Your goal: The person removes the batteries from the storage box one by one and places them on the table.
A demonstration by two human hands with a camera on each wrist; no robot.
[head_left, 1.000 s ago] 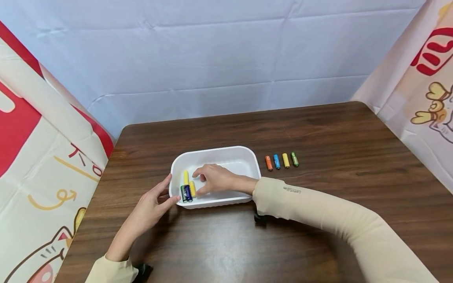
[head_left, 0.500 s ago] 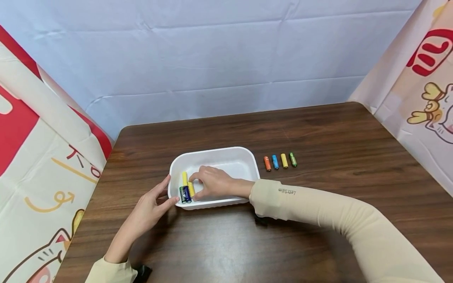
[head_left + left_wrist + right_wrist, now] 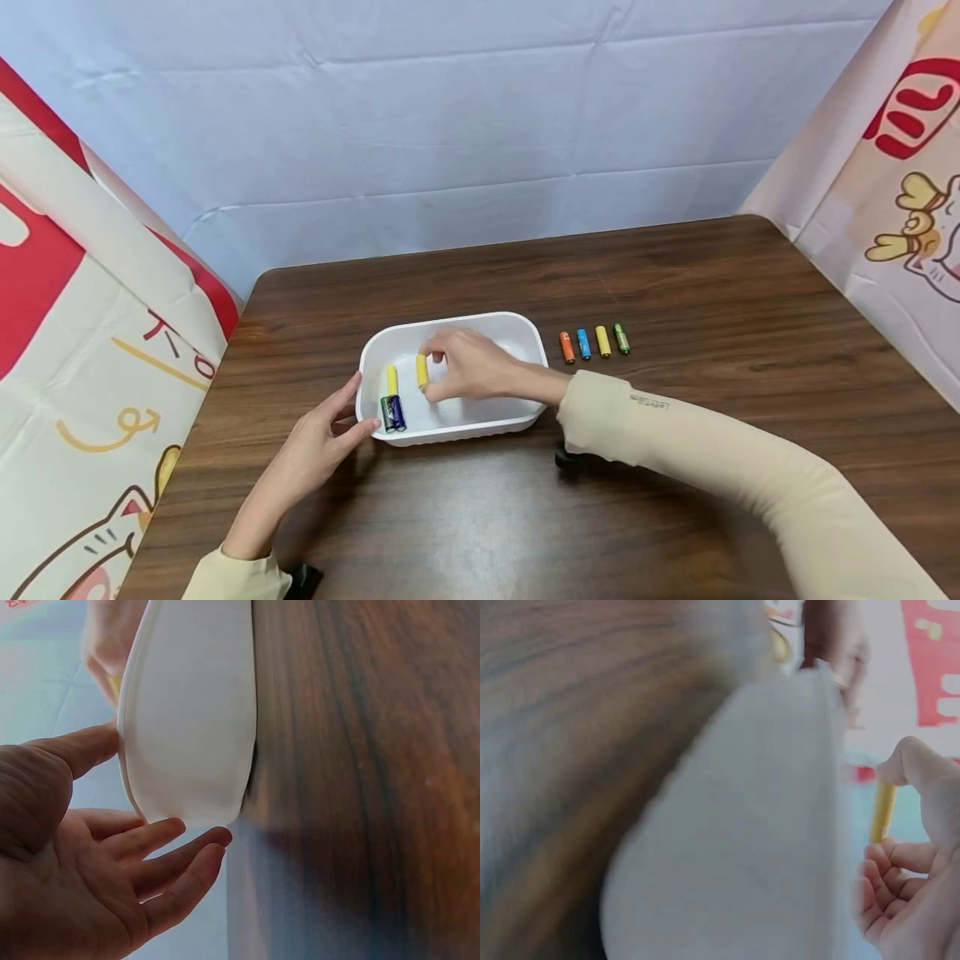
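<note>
Right hand (image 3: 468, 367) has a yellow cell (image 3: 422, 371) in its grip, thumb on the near end and fingertips on the far end. That cell is over the inside of the tray (image 3: 450, 434), left of its middle; in the right wrist view it shows past the rim, height over the tray floor hard to judge. Left hand (image 3: 315, 442) is at the tray's left end, grip wide: thumb on the near-left rim, index finger at the left rim farther back, other fingers loosely bent by the end wall in the left wrist view. Near-left corner of the tray: green cell (image 3: 387, 413) and navy cell (image 3: 398, 413) side by side, green on the left. Second yellow cell (image 3: 392, 380) lies just far of that pair; can't tell if it touches them. On the counter (image 3: 465, 508), right of the tray, four more in a row with gaps, left to right: orange cell (image 3: 567, 347), blue cell (image 3: 583, 343), third yellow cell (image 3: 603, 342), lime cell (image 3: 622, 339). White sheet (image 3: 450, 125) hangs behind the far edge, printed cloths left and right. Both sleeves cream.
</note>
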